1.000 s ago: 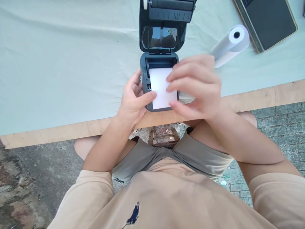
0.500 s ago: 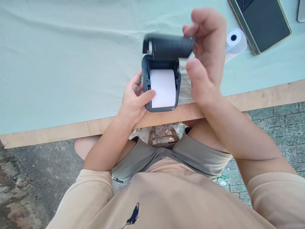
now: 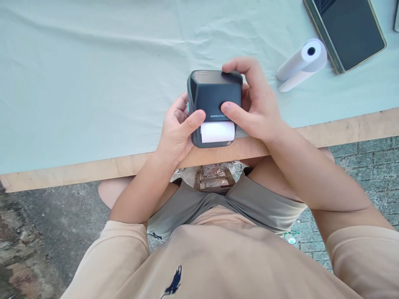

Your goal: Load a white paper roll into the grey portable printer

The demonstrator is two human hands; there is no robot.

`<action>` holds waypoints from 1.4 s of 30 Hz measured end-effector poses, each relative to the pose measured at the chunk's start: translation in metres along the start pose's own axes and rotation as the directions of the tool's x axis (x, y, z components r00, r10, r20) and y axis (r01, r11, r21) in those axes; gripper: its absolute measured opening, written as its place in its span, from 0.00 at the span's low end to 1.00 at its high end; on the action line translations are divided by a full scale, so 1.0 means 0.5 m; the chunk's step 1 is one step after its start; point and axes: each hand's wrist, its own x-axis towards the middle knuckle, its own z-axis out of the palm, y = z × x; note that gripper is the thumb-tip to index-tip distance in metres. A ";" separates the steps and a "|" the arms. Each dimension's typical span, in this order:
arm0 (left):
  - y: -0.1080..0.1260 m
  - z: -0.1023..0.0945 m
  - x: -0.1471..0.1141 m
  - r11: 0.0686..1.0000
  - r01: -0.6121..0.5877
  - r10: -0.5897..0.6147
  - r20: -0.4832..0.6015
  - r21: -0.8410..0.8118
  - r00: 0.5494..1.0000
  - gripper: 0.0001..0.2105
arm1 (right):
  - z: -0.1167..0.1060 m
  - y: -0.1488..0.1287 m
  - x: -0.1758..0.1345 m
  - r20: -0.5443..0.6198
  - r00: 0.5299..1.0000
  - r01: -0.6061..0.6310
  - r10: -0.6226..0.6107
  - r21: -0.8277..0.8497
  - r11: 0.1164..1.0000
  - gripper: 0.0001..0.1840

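Note:
Between my two hands is a dark label printer [image 3: 207, 97] with NIIMBOT lettering, held above the table's near edge. Its lid lies down over the body, and white paper [image 3: 218, 132] sticks out below the lid at the front. My left hand [image 3: 179, 128] wraps round the printer's left side, thumb on the front near the paper. On the other side, my right hand [image 3: 254, 97] grips the lid, with its thumb on the face and its index finger over the top edge. Whether the lid is latched, I cannot tell.
A loose roll of white paper [image 3: 294, 66] lies to the right on the pale cloth [image 3: 93, 83]. Beyond it is a dark tablet-like device [image 3: 352, 33], partly cut off by the frame. The table's bare wooden edge [image 3: 77, 171] runs in front of my lap.
The printer's lid, raised before, has swung down over the paper compartment. My right hand moved down and left from beside the raised lid and closed onto it. My left hand kept its hold.

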 end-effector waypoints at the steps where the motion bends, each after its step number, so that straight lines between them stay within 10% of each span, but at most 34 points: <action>1: -0.002 -0.001 0.001 1.000 -0.010 0.010 0.001 -0.006 1.000 0.19 | -0.001 -0.001 0.001 0.025 0.999 -0.030 0.028 0.078 0.996 0.26; 9: -0.001 -0.004 0.002 0.999 -0.034 0.034 0.022 -0.002 0.999 0.15 | -0.012 -0.010 0.009 0.118 0.986 -0.150 0.115 0.349 0.925 0.31; 28: 0.010 0.010 -0.003 1.000 -0.006 0.006 -0.008 -0.005 1.000 0.11 | -0.012 -0.023 0.001 0.191 0.981 -0.047 0.034 0.065 0.997 0.46; 42: 0.005 0.005 0.006 0.999 0.004 -0.008 -0.098 -0.036 0.995 0.15 | -0.028 -0.026 0.004 0.248 0.968 -0.034 0.039 -0.024 0.999 0.36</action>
